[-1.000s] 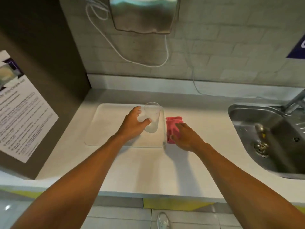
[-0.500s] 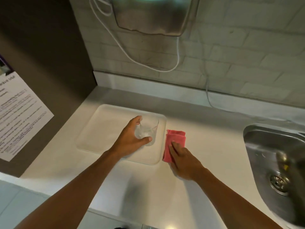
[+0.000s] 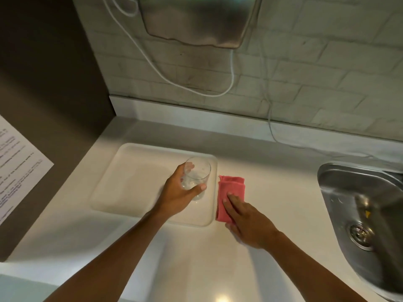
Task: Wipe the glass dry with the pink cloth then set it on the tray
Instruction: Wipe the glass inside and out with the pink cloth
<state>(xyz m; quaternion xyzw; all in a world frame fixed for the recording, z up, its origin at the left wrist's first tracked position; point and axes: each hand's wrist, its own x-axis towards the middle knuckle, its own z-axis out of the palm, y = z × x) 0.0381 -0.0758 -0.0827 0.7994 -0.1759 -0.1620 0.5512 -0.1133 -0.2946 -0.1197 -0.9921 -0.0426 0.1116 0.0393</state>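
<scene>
A clear drinking glass (image 3: 199,171) stands upright on the right part of a white tray (image 3: 135,184), and my left hand (image 3: 178,192) is wrapped around its side. Just right of the tray's edge, a folded pink cloth (image 3: 231,186) lies flat on the white counter. My right hand (image 3: 246,219) rests on the near half of the cloth, fingers pressing it down; the far half shows.
A steel sink (image 3: 359,214) with a drain is set into the counter at the right. A dark panel with a printed paper sheet (image 3: 15,166) walls off the left. A metal dispenser (image 3: 196,20) and white cable hang on the brick wall behind.
My head has moved closer and tilted, so the view shifted. The glass has come down onto the tray in my left hand. My right hand stays on the cloth.
</scene>
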